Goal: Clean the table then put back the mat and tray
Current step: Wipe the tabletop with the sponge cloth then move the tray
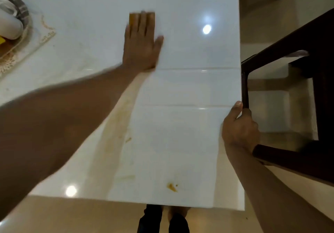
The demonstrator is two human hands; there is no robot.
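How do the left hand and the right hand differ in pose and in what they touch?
The left hand lies flat with straight fingers, pressing an orange sponge far out on the table. The right hand is curled, gripping the table's right edge near the person. Both touch the table.

Dark wooden chair (296, 95) on glossy beige floor (108, 214)

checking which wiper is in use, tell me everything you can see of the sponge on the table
The sponge is a flat orange-brown rectangle, its edges blurred. It lies on the far middle of the glossy white table, away from the brownish smears nearer the front edge. The left hand presses down on it with straight fingers laid over its top, so only the far edge and strips between the fingers show. Its texture cannot be made out. Nothing else touches it.
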